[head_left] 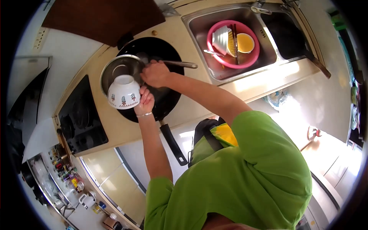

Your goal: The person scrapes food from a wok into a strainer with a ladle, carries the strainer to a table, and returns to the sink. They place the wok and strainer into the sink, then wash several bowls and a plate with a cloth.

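Note:
My left hand [145, 101] grips a white bowl [122, 94] with a small printed pattern, holding it tipped over with its foot facing up. The bowl is in front of a metal pot [108, 71] and hides part of its inside. My right hand [155, 75] has its fingers curled at the right edge of that pot; the fingertips are partly hidden. Beneath both hands lies a large black wok [170, 90]. A metal utensil with a long handle [186, 65] rests across it, just above my right hand.
To the right, a steel sink [197, 34] holds a pink basin [253, 63] with bowls and chopsticks inside. A black glass cooktop [82, 119] lies left. The wok handle [172, 143] sticks out past the counter edge. A dark brown panel [103, 19] stands behind.

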Available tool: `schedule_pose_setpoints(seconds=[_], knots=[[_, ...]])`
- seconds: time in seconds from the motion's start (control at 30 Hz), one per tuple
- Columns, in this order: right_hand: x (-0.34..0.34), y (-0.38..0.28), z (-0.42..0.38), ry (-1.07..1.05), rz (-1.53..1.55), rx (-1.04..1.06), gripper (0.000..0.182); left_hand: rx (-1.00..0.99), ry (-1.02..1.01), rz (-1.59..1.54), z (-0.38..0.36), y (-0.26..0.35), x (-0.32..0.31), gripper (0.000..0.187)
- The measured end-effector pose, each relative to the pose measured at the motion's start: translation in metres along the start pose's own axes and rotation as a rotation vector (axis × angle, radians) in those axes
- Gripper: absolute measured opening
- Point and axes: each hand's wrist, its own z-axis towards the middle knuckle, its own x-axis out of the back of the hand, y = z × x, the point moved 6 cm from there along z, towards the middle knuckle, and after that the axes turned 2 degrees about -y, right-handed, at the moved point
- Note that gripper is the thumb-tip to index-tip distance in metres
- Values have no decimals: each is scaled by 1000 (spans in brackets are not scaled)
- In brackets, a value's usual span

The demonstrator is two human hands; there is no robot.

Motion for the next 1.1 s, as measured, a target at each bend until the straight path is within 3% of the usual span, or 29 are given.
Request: schedule_pose_setpoints(seconds=[0.03, 0.07, 0.1, 0.13, 0.2, 0.23, 0.3, 0.33, 0.43, 0.47, 0.5, 0.53, 0.57, 0.6, 0.63, 0.67, 0.7, 0.73, 0.77, 0.8, 0.83, 0.93, 1.03, 1.1], knots=[[21, -5, -5, 109, 209, -9, 34, -54, 98, 51, -1, 4, 6, 20], [33, -6, -12, 75, 568, -15, 38, -138, 225, 160, -4, 11, 13, 16], [36, -13, -13, 136, 779, 142, 47, -221, 311, 363, -7, 17, 11, 17], [56, -23, -31, -59, 887, 24, 60, -304, 397, 569, -10, 22, 4, 19], [67, -37, -45, -33, 789, 126, 63, -568, 720, 935, -16, 33, -11, 24], [64, -33, -48, -30, 786, 123, 63, -660, 730, 1216, -22, 28, -36, 34], [76, -20, -56, 213, 772, 183, 65, -710, 772, 1381, -29, 27, -66, 40], [82, -12, -60, 216, 768, 185, 65, -757, 817, 1546, -31, 25, -78, 46], [88, 37, -91, 39, 1266, -69, 61, -661, 645, 1645, -23, 31, -83, 58], [92, 56, -106, 31, 1483, -153, 58, -591, 625, 1848, -19, 31, -88, 61], [108, 80, -129, 203, 1384, -302, 50, -690, 500, 2186, -13, 27, -101, 58], [62, 140, -125, 345, 1201, -246, 42, -789, 358, 2522, -9, 19, -110, 55], [112, 141, -161, 382, 1268, -586, 37, -487, 536, 2849, -7, 19, -96, 47], [119, 175, -171, 594, 1184, -402, 34, -500, 588, 2849, -9, 15, -100, 47], [111, 223, -185, 601, 964, -564, 37, -412, 636, 3056, -6, 2, -104, 48], [124, 247, -195, 757, 959, -431, 42, -297, 680, 3259, -3, -11, -107, 49], [132, 268, -202, 830, 901, -373, 45, -189, 691, 3282, 0, -18, -112, 44], [136, 290, -211, 869, 691, -443, 44, -186, 732, 3281, 5, -24, -116, 44], [129, 326, -215, 805, 297, -479, 48, -407, 641, 3186, 13, -34, -126, 41], [122, 348, -219, 669, 137, -706, 52, -624, 550, 3074, 24, -44, -137, 38], [117, 361, -219, 570, 100, -776, 54, -793, 458, 3015, 37, -58, -151, 32], [95, 400, -212, 355, 7, -926, 55, -918, 132, 2760, 97, -89, -162, 27], [81, 412, -203, 294, -44, -891, 49, -474, 342, 2649, 170, -106, -139, 25], [73, 419, -196, 295, -33, -854, 49, -278, 421, 2809, 205, -115, -122, 28]])
